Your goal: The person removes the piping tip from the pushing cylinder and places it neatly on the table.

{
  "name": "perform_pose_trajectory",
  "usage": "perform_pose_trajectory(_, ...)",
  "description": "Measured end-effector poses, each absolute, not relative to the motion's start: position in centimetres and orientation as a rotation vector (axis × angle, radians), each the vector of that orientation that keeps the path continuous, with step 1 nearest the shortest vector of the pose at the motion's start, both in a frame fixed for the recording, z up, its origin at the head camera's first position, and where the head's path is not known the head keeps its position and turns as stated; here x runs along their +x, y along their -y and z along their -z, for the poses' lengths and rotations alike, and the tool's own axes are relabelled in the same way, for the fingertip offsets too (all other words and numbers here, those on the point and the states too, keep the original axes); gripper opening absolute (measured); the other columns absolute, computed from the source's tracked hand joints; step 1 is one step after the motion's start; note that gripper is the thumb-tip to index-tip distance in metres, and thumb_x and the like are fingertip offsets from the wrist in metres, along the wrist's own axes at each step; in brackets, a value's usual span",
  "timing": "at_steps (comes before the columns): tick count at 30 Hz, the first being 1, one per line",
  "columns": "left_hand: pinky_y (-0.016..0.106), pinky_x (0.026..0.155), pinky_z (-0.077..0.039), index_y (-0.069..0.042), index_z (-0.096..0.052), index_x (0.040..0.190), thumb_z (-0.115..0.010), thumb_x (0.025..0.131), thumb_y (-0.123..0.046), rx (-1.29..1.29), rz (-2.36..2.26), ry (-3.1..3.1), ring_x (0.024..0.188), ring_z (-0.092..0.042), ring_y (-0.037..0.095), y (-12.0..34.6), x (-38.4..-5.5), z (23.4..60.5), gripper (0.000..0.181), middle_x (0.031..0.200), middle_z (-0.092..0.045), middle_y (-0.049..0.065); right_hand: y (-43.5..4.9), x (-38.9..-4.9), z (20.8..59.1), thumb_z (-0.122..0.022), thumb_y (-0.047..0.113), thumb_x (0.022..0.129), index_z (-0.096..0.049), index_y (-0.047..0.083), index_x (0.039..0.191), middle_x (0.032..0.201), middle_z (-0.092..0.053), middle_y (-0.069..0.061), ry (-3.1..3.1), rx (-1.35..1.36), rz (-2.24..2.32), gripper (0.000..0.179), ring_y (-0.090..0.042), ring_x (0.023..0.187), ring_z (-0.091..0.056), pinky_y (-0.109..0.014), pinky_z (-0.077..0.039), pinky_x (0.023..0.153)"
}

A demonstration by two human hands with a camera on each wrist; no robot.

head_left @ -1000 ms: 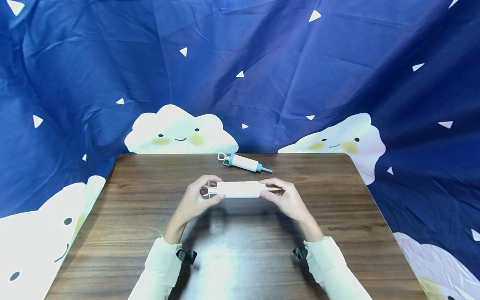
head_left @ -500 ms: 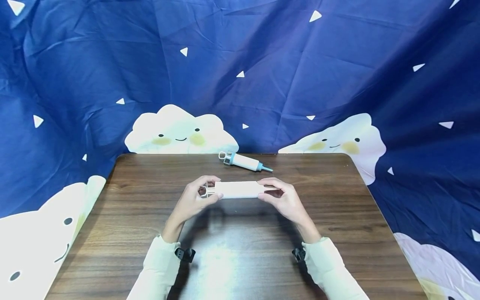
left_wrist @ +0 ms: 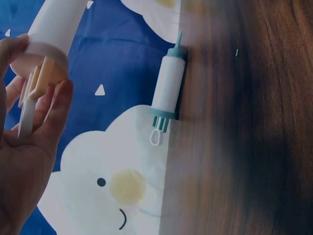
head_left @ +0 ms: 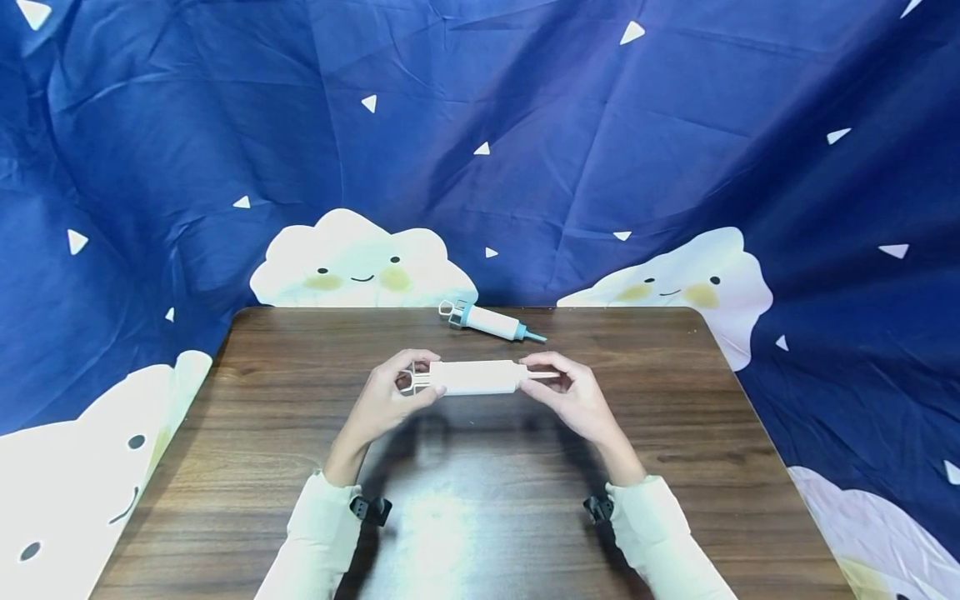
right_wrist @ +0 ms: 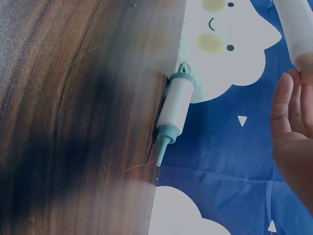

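A large white-barrelled syringe is held level above the table between both hands. My left hand grips its plunger end, thumb on the near side and fingers on the far side. At the nozzle end my right hand pinches the collar, and the thin nozzle points into the palm. In the left wrist view, pale beige finger grips and a white plunger stem show inside the left hand. A second syringe, white with blue-green ends and a ring-shaped plunger handle, lies just beyond the hands.
The dark wood-grain table ends at its back edge close behind the second syringe. A blue curtain with clouds and white triangles hangs behind and beside it. Small black devices sit at both sleeve cuffs.
Both hands and the held syringe have shifted only slightly. Its nozzle end slipped mostly from sight half a second ago and shows again now. The second syringe lies as before.
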State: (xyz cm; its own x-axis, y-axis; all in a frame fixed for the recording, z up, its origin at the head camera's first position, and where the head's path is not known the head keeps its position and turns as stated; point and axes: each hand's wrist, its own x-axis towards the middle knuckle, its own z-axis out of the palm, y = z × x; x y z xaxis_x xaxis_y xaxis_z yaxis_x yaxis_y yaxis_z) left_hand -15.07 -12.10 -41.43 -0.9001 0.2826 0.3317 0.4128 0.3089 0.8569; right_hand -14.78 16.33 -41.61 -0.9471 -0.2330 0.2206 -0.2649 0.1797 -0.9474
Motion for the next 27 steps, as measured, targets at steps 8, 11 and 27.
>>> perform_pose_trajectory(8, 0.045, 0.074, -0.054, -0.009, -0.062, 0.111, -0.075, 0.077, -0.009, -0.662, 1.689, 2.417, 0.092, -0.06, 0.025, 11.94, -15.18, 41.62, 0.037, 0.1, -0.064, 0.011, -16.48, -14.8, 41.8, -0.064, 0.006, 0.087, -0.059, -0.007, 0.114, 0.113, -0.061, -0.027, 2.386, 0.464, -2.015, 0.03, -0.015, 0.086, -0.068, -0.039, -0.056, 0.075)
perform_pose_trajectory(11, 0.044, 0.074, -0.054, -0.009, -0.062, 0.111, -0.075, 0.077, -0.009, -0.66, 1.682, 2.429, 0.093, -0.06, 0.023, 11.92, -15.23, 41.63, 0.037, 0.101, -0.064, 0.011, -16.6, -14.81, 41.73, -0.067, 0.003, 0.084, -0.059, -0.006, 0.114, 0.113, -0.062, -0.025, 2.384, 0.482, -2.0, 0.032, -0.015, 0.091, -0.067, -0.034, -0.056, 0.077)
perform_pose_trajectory(27, 0.042, 0.076, -0.053, -0.005, -0.061, 0.114, -0.076, 0.076, -0.011, -0.625, 1.67, 2.463, 0.094, -0.061, 0.022, 11.85, -15.26, 41.38, 0.04, 0.103, -0.065, 0.01, -16.65, -15.01, 41.48, -0.066, 0.002, 0.084, -0.057, -0.008, 0.115, 0.115, -0.061, -0.024, 2.401, 0.462, -2.033, 0.033, -0.011, 0.09, -0.067, -0.032, -0.057, 0.075)
